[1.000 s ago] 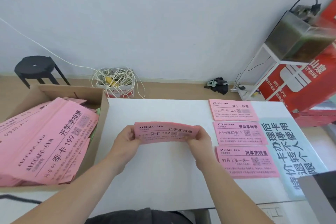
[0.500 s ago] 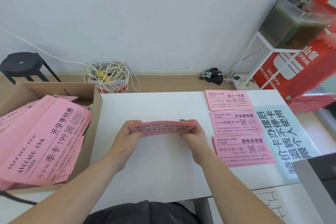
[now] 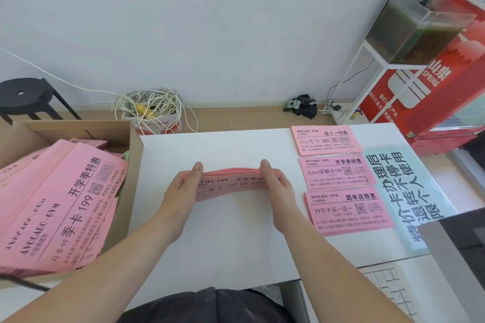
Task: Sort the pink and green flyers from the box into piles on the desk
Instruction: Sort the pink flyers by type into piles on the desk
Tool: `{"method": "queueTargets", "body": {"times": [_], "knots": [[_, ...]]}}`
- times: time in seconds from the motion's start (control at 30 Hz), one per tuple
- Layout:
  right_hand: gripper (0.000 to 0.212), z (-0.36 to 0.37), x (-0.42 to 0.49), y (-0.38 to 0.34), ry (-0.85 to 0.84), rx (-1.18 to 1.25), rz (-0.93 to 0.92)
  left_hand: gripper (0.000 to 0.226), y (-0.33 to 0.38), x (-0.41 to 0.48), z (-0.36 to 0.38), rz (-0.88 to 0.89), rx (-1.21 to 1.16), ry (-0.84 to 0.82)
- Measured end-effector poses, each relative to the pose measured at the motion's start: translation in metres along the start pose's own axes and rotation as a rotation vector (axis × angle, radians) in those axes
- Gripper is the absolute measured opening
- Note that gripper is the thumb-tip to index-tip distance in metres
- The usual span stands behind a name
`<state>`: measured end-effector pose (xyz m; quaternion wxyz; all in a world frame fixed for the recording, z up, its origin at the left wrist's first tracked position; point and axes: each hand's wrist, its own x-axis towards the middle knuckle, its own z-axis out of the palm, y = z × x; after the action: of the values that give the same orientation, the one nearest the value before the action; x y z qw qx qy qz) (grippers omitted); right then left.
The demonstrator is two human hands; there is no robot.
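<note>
A small stack of pink flyers [image 3: 232, 186] is held at the middle of the white desk [image 3: 236, 238], tilted nearly flat. My left hand [image 3: 183, 189] grips its left end and my right hand [image 3: 278, 186] grips its right end. A cardboard box [image 3: 131, 160] at the left holds a big heap of pink flyers [image 3: 60, 207], with a sliver of green showing at its right side. Three pink piles lie in a column at the right: the far pile [image 3: 325, 140], the middle pile [image 3: 337, 172] and the near pile [image 3: 347, 210].
A pale blue sign [image 3: 404, 196] with large characters lies right of the piles. A dark screen corner [image 3: 462, 257] sits at the near right. Beyond the desk are a black stool [image 3: 23, 94], a box of cables [image 3: 152, 110] and a white rack [image 3: 367, 81].
The held stack has tipped from facing me to lying almost flat, lowered toward the desk. Both hands kept their grip on its ends.
</note>
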<state>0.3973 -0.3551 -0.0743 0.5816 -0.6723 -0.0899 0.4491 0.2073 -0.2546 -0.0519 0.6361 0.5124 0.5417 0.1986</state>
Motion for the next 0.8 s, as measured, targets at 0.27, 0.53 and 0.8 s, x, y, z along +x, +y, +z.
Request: {"method": "queueTargets", "body": {"times": [0.27, 0.53, 0.8], "knots": [[0.063, 0.0, 0.002, -0.002, -0.015, -0.015, -0.003, 0.029, -0.018, 0.009, -0.014, 0.138, 0.281, -0.027], [0.024, -0.004, 0.008, 0.007, -0.028, -0.177, -0.068, 0.025, -0.026, 0.025, -0.016, 0.15, 0.595, 0.006], [0.018, 0.005, 0.004, -0.004, 0.143, -0.382, -0.103, 0.015, -0.016, 0.026, -0.018, 0.14, 0.598, -0.018]]}}
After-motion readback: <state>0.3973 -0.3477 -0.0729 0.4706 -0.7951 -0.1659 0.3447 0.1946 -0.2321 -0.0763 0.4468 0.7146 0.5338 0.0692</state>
